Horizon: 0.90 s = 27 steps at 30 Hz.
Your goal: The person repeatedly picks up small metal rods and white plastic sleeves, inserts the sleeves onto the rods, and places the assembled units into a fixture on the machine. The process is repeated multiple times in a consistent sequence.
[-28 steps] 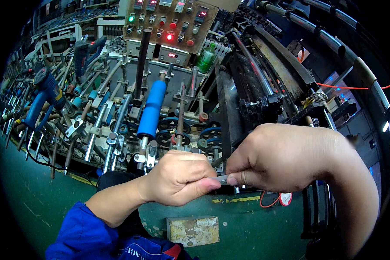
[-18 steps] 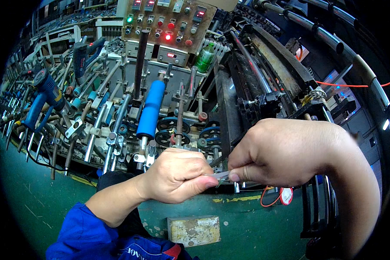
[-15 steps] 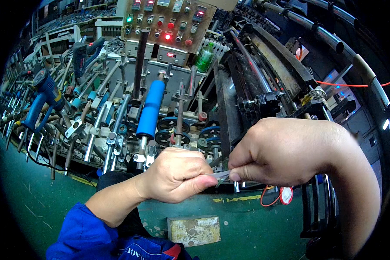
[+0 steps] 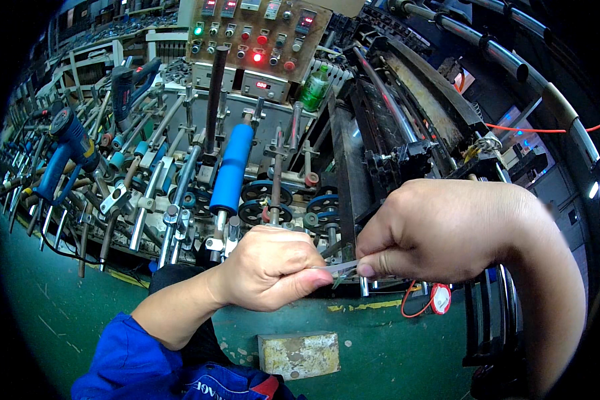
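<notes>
Centrally, held item: thin pale strip (image 4: 341, 268), pinched between both hands just above the green machine bed (image 4: 393, 347).
Strip axis: roughly horizontal, left to right, right end slightly higher; pointing from left thumb toward right fingertips.
Left hand (image 4: 270, 267): curled into a loose fist, thumb and forefinger pressed together on the strip's left end.
Right hand (image 4: 447, 230): fingers bunched, thumb and fingertips pinching the strip's right end.
Behind hands: blue roller (image 4: 232, 168) standing nearly upright, dark wheels (image 4: 260, 212), metal rods and levers.
Further back: control panel (image 4: 260, 40) with lit red lamp; green bottle (image 4: 315, 88) beside it.
Left side: blue power tool (image 4: 67, 143).
Below: worn metal block (image 4: 299, 355) on the bed; red reel (image 4: 440, 299) near the right wrist.
Obstruction: both hands cover most of the strip.
Unclear: strip's material and full length.
</notes>
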{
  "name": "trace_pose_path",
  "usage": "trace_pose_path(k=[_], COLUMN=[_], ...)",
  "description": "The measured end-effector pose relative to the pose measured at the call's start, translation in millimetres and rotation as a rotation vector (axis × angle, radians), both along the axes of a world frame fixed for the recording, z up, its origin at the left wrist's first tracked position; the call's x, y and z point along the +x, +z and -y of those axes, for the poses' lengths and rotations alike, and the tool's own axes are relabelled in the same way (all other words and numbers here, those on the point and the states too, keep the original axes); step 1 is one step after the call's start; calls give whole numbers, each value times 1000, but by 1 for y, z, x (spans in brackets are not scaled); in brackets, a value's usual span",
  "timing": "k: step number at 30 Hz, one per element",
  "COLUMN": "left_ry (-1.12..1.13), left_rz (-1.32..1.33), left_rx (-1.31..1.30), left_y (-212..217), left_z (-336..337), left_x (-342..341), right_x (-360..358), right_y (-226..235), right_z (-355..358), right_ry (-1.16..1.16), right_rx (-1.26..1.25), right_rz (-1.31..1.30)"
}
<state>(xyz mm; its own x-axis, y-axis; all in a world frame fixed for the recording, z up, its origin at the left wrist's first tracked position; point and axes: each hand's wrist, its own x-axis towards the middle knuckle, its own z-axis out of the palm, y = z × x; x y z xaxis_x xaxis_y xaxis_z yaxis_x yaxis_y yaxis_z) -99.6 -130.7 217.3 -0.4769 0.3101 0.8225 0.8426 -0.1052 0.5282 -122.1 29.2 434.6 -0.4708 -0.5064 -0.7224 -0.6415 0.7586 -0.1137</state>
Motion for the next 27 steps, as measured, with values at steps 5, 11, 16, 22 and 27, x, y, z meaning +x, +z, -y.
trace_pose_path(k=[5,11,16,22,27], left_ry=[-15,-14,-5,61,91], left_rz=[1,24,72,46,-32], left_rx=[0,-10,29,67,68], left_y=[1,-1,-7,-10,-20], left_z=[0,3,-3,-5,-3], left_x=[0,2,0,1,-1], right_x=[0,3,8,6,6], right_y=[1,1,-6,-18,-24], right_z=[-1,3,4,0,4], right_ry=[-47,-43,33,120,241], right_rx=[41,-11,-52,-102,-105], right_rz=[10,-22,-139,-256,-308])
